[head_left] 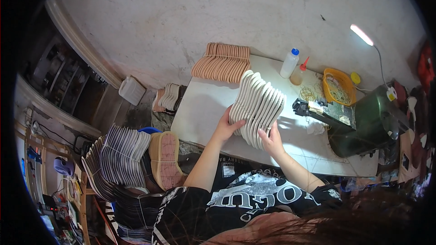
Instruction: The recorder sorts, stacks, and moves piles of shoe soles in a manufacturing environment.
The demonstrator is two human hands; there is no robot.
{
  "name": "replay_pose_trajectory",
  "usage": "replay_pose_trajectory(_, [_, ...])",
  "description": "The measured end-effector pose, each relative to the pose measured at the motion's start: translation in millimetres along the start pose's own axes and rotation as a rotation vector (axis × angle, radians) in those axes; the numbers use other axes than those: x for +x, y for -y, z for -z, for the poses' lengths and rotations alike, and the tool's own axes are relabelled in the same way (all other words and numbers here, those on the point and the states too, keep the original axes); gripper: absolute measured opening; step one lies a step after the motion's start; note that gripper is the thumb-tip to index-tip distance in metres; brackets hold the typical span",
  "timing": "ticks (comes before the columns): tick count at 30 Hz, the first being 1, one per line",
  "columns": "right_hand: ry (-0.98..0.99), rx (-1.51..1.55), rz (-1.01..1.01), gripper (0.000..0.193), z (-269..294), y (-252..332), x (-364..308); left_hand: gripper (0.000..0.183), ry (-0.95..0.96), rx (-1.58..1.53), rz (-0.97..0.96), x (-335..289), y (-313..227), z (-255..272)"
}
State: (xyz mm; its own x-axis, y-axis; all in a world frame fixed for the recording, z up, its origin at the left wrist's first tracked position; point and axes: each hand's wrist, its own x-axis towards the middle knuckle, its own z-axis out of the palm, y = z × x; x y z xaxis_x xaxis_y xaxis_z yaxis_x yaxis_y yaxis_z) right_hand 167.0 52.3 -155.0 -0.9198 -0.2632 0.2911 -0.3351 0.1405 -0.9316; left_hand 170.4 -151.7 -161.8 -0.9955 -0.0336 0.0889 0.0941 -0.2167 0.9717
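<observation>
Insole bundle (256, 106) pinched between left grip (227, 127) and right grip (272, 141) by nearer half, long axis pointed forward, neither grip nearer, held over table (206, 106)

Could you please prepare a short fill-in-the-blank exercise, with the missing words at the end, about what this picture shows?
1. The sole-shaped pieces held between the left hand and the right hand are ____ in colour.
2. On the table, the taller bottle has a ____ cap.
3. The shorter bottle beside it has a ____ pointed tip.
4. The lit lamp appears in the picture's upper ____ part.

Missing words: white; blue; red; right.
</observation>
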Motion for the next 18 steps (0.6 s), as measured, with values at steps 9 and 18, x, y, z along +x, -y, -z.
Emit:
replay_pose_trajectory(9, [0.207, -0.386, 0.433, 0.067, 5.3, 40.9, 36.9, 0.071, 0.086, 0.914, -0.598, -17.8, -44.1, 50.5])
replay_pose_trajectory(18, [0.207, -0.291, -0.163, 0.05, 24.6, -13.9, -17.4, 0.039, -0.175, 0.475, 0.247, -49.9, -26.6, 45.5])
